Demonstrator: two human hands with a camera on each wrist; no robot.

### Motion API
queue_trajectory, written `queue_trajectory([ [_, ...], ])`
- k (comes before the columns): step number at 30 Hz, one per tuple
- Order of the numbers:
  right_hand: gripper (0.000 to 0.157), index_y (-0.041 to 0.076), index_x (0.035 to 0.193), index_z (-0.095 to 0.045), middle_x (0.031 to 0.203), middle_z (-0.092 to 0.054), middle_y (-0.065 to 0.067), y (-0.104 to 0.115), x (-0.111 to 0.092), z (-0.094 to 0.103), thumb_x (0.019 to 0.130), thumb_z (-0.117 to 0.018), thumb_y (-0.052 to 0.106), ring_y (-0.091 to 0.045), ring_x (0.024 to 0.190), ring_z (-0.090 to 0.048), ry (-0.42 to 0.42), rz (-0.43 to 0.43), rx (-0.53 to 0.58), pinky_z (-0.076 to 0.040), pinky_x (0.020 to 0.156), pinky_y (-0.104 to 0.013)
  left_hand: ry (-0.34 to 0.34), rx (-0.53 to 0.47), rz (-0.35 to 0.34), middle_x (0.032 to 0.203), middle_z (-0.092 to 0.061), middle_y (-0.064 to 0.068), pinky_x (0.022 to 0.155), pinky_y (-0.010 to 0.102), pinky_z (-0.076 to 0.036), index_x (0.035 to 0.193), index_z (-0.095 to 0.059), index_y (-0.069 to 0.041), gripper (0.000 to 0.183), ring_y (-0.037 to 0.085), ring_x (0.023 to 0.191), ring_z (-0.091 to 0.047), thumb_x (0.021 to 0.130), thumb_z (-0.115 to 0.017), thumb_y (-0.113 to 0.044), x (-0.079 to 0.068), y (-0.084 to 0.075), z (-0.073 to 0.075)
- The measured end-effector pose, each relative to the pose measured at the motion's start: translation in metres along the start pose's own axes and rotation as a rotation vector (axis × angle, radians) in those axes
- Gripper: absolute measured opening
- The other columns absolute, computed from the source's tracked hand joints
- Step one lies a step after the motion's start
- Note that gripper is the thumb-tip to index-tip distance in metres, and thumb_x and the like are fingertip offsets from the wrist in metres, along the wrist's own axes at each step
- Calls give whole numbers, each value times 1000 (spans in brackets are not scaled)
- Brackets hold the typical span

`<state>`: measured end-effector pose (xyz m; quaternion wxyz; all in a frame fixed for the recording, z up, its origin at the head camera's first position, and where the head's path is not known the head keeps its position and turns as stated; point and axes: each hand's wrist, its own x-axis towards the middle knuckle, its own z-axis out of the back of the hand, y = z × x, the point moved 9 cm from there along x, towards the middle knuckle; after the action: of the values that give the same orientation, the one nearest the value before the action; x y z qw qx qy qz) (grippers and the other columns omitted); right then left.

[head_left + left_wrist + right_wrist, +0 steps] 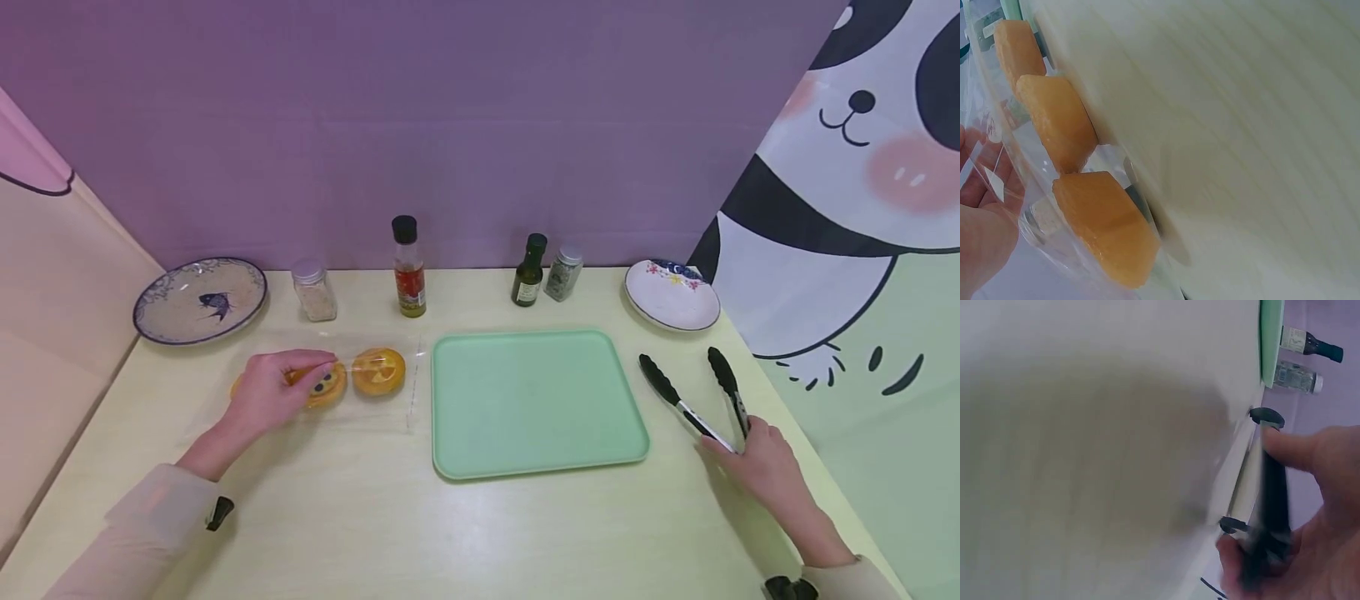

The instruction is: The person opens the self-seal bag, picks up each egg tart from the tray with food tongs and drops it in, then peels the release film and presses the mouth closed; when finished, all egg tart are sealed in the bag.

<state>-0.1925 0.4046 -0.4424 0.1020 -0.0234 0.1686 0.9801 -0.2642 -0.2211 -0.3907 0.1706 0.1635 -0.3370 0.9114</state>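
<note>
My left hand (272, 389) pinches the top film of a clear plastic bag (397, 421) lying on the left of the table. Inside are three round, golden buns in a row; the rightmost bun (378, 372) shows fully in the head view, while the hand partly covers the others. From the left wrist, the nearest bun (1109, 228) appears under the clear film. On the right side, my right hand (765, 471) grips black-and-silver tongs (697, 425) by their handles, with the tong arms spread apart and nothing between the black tips.
A green tray (536, 404) lies at the centre. Along the back stand a patterned oval plate (180, 308), a jar (314, 292), a red-labelled bottle (410, 279), a dark bottle (528, 275), a shaker (563, 275) and a small flowered plate (671, 304). A purple wall rises behind.
</note>
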Motion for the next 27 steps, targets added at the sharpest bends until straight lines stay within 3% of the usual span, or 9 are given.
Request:
queue_trajectory([
  [5,92,-11,107,-48,87,-57,-31,-1,5,-1,70,-61,73,-42,74,-57,43,-44,-121,-40,46,-39,-9,-10,-15,96,-73,7,77,-1,-36,97,-75,-9,14,29,92,-68,83,-70,-8,-1,-1,1],
  [7,91,-9,103,-48,88,-55,-30,2,6,1,68,-62,74,-42,75,-54,40,-39,-156,-38,47,-40,-6,-9,-12,97,-73,7,77,-1,-36,97,-75,-9,14,29,92,-68,84,-70,-9,-2,0,1],
  [10,94,-10,111,-47,100,-50,-33,17,6,9,69,-62,73,-49,86,-47,-38,11,-196,-39,52,-48,4,0,-2,97,-73,7,77,1,-37,98,-75,-9,15,28,93,-68,84,-69,-9,-2,1,0],
  [14,90,-8,125,-44,111,-49,-33,57,7,21,76,-62,65,-52,96,-44,-147,120,-179,-41,61,-56,14,21,12,97,-73,5,77,6,-43,98,-75,-9,15,27,94,-68,84,-69,-9,-1,2,0],
  [16,81,-5,126,-47,110,-55,-28,83,10,22,80,-61,60,-46,94,-51,-155,179,-134,-44,59,-52,14,21,11,97,-73,6,77,7,-44,98,-75,-9,15,27,94,-68,84,-69,-9,-1,2,0],
  [17,76,-3,125,-50,107,-59,-25,95,12,22,82,-61,58,-40,90,-55,-153,210,-108,-46,59,-48,13,20,12,97,-73,6,78,11,-47,98,-75,-9,15,27,94,-68,84,-69,-9,0,2,0],
  [20,57,2,115,-60,92,-68,-11,136,18,19,83,-64,50,-25,75,-62,-162,313,-15,-47,56,-37,2,3,-2,96,-73,7,77,8,-45,97,-75,-8,14,28,92,-68,84,-70,-8,0,0,2],
  [24,42,6,103,-68,81,-69,-1,182,24,7,84,-67,44,-12,65,-60,-136,422,120,-46,59,-30,-2,-8,-6,96,-73,7,77,5,-43,97,-74,-8,14,27,92,-68,83,-70,-7,0,0,2],
  [27,38,9,98,-70,79,-69,3,213,24,-4,84,-67,44,-6,61,-57,-119,487,191,-45,59,-27,-2,-1,14,96,-73,6,76,10,-46,97,-75,-9,14,26,92,-68,84,-70,-9,-1,3,1],
])
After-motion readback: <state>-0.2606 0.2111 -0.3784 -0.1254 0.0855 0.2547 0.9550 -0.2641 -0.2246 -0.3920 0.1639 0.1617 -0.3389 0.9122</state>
